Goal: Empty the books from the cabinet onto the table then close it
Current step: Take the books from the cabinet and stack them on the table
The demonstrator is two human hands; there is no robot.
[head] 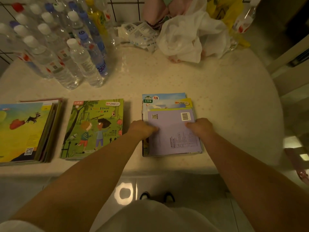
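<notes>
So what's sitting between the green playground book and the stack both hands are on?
Nothing but bare table in the head view. The left hand crosses that gap from the near side to reach the purple-topped stack; the green playground book lies apart.

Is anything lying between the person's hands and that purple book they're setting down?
Nothing visible. The left hand and the right hand both rest directly on the purple book, which tops a stack on the table.

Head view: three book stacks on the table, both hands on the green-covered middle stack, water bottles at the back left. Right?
Not quite. In the head view the left hand and right hand rest on the purple-covered right stack, not the green-covered middle stack. The rest holds: three stacks on the table, water bottles back left.
</notes>
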